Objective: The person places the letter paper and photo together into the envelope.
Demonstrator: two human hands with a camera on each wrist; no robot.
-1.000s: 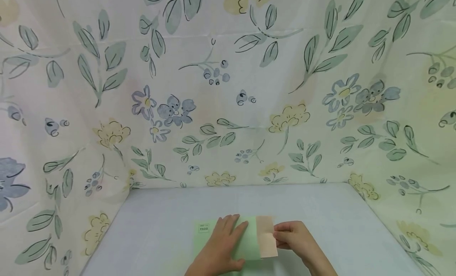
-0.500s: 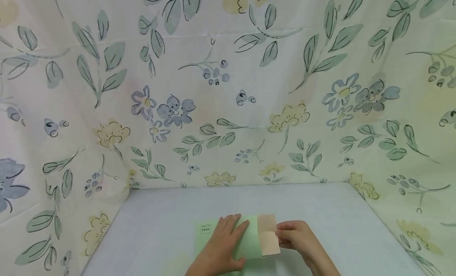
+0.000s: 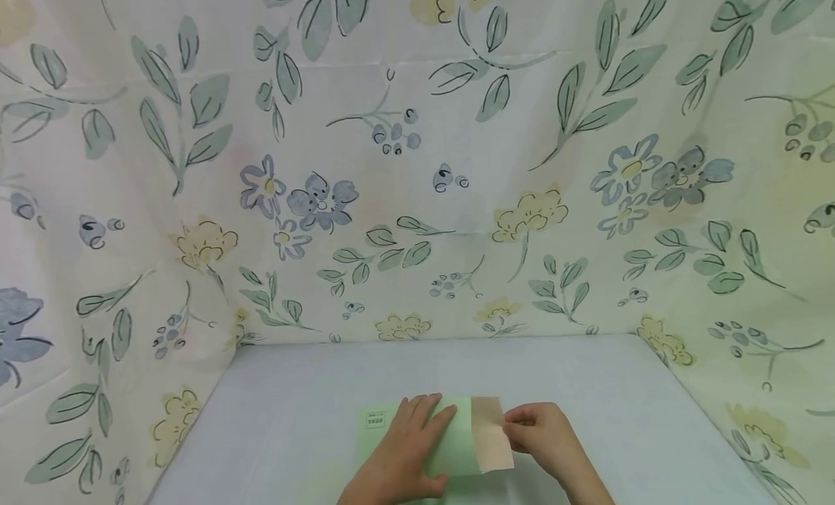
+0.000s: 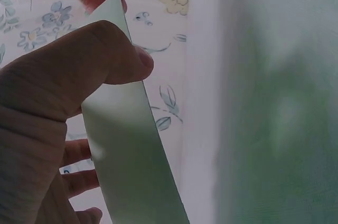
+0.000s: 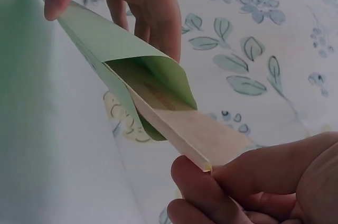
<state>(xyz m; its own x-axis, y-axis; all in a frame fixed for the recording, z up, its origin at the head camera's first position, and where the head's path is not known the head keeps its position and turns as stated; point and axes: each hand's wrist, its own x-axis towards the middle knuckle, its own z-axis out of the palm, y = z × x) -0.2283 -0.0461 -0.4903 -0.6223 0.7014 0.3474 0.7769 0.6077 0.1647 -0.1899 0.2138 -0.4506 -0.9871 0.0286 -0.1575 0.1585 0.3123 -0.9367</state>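
Observation:
A light green paper envelope [image 3: 457, 436] with a small printed box near its left end is held above the table, in front of me. My left hand [image 3: 404, 447] grips it, thumb on one face and fingers on the other, as the left wrist view shows. From the envelope's gaping right end sticks out a pale pink folded paper [image 3: 491, 436]. Between thumb and fingers, my right hand [image 3: 541, 436] pinches the outer edge of that paper. In the right wrist view, the paper's inner part [image 5: 153, 86] lies within the envelope; how deep it reaches is hidden.
Below the hands is a pale, bluish-white table [image 3: 313, 374]. A white cloth [image 3: 417, 273] printed with leaves and flowers hangs behind it and along both sides. A faint green tint from the envelope shows on the tabletop.
The pink paper's visible end shows slightly more to the right than a second ago, and its tilt has varied a little. Both hands keep the same holds.

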